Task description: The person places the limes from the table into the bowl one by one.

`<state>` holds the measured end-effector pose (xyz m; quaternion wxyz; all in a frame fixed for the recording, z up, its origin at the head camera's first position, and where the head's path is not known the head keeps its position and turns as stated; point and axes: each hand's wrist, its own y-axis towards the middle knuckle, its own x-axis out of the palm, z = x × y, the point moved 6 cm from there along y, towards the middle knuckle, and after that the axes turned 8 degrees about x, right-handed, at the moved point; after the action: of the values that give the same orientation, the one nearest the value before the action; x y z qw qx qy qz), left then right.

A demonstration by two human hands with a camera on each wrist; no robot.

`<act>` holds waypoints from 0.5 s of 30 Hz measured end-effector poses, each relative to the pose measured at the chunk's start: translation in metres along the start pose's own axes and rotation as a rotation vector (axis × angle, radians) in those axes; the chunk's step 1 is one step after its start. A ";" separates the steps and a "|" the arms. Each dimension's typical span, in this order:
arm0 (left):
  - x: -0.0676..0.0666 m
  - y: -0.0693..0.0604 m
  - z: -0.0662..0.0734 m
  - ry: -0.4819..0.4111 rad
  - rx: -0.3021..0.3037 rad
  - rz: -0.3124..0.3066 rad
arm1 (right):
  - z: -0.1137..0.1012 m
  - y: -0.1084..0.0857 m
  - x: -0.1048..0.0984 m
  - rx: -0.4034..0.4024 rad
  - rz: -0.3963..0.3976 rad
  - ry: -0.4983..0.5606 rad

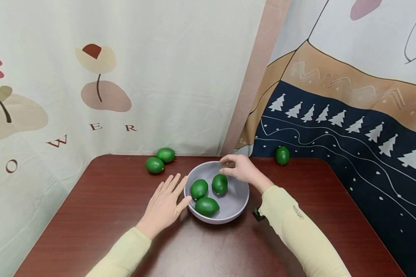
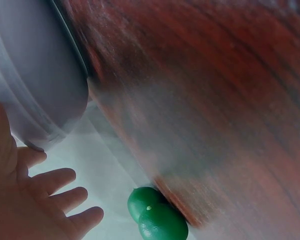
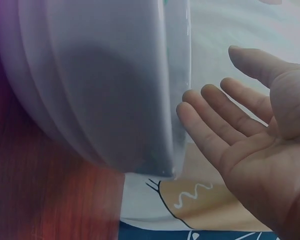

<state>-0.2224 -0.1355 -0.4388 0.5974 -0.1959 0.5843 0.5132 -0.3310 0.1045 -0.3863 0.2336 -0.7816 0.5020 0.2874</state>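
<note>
A lavender-grey bowl (image 1: 233, 204) stands on the table, with a lime (image 1: 199, 189) at its left, a second lime (image 1: 207, 207) at its near side and a third lime (image 1: 220, 184) toward the far side. My left hand (image 1: 164, 207) is spread flat against the bowl's left side, its thumb at the rim. Over the bowl's far right rim hovers my right hand (image 1: 240, 168), fingers loosely bent and nothing in them. The right wrist view shows that palm and its straight-ish fingers beside the bowl's wall (image 3: 105, 85).
At the back left of the reddish-brown table (image 1: 107, 200) lie two more limes, one lime (image 1: 155, 165) touching the other lime (image 1: 165, 155). Another lime (image 1: 282, 155) lies near the back right edge. A printed curtain (image 1: 180, 77) hangs right behind the table.
</note>
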 end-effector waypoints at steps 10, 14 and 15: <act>0.001 0.000 0.000 -0.005 -0.005 -0.003 | 0.011 -0.007 -0.012 0.000 0.047 0.106; 0.002 0.000 -0.001 -0.006 -0.008 -0.005 | 0.017 -0.011 -0.018 0.022 0.075 0.142; 0.002 0.000 -0.001 -0.005 -0.008 -0.004 | 0.018 -0.012 -0.019 0.024 0.083 0.151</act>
<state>-0.2229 -0.1357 -0.4409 0.5992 -0.1980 0.5803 0.5147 -0.3305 0.1334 -0.3854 0.1923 -0.7768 0.5533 0.2312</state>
